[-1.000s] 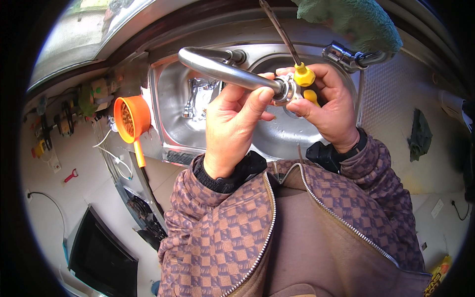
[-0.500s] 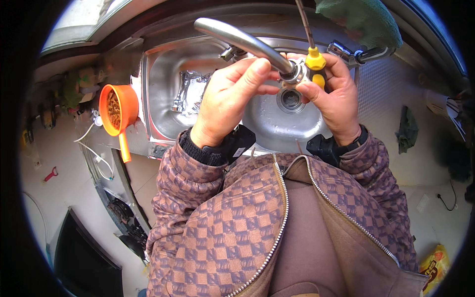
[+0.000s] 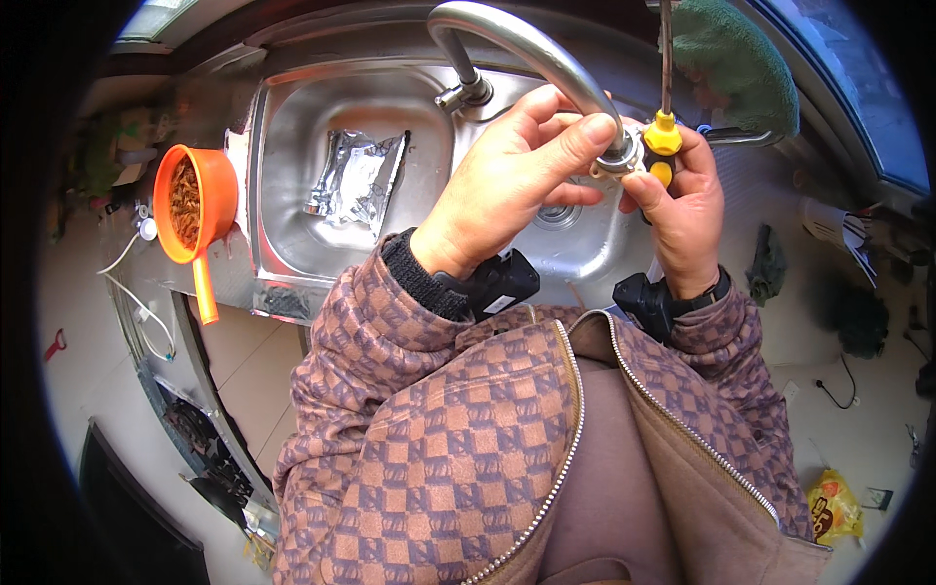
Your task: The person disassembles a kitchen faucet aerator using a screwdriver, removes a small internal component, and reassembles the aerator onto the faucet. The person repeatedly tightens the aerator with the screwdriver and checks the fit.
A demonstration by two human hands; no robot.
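Steel curves over my hands: the tap [image 3: 531, 49] rises from its base at the back rim of the sink [image 3: 292, 195] and bends forward and down to where I hold its spout end [image 3: 617, 161]. My left hand [image 3: 507, 185] is closed on that end, with the thumb lying along the top of the pipe and the fingers curled under it, so the spout tip sits just past my thumbnail, between my two hands. My right hand [image 3: 682, 214] is right beside it, touching the same tip from the other side, and its fingers are wrapped round the yellow handle of a screwdriver [image 3: 663, 132]. The screwdriver stands nearly upright, its thin metal shaft running up and out of the top of the view, and its handle sits just beside the spout end. I cannot tell whether the handle touches the tap.

Below my hands lies the sink bowl, with the drain [image 3: 558, 214] partly hidden under my left palm and a crumpled piece of foil [image 3: 356, 180] lying flat in the left part of the bowl. An orange scoop [image 3: 195, 210] with brownish scraps inside rests on the counter just left of the sink, its handle pointing toward me. A green cloth [image 3: 731, 58] hangs at the far right behind the screwdriver. A yellow bag [image 3: 834, 507] lies on the pale floor at the lower right.
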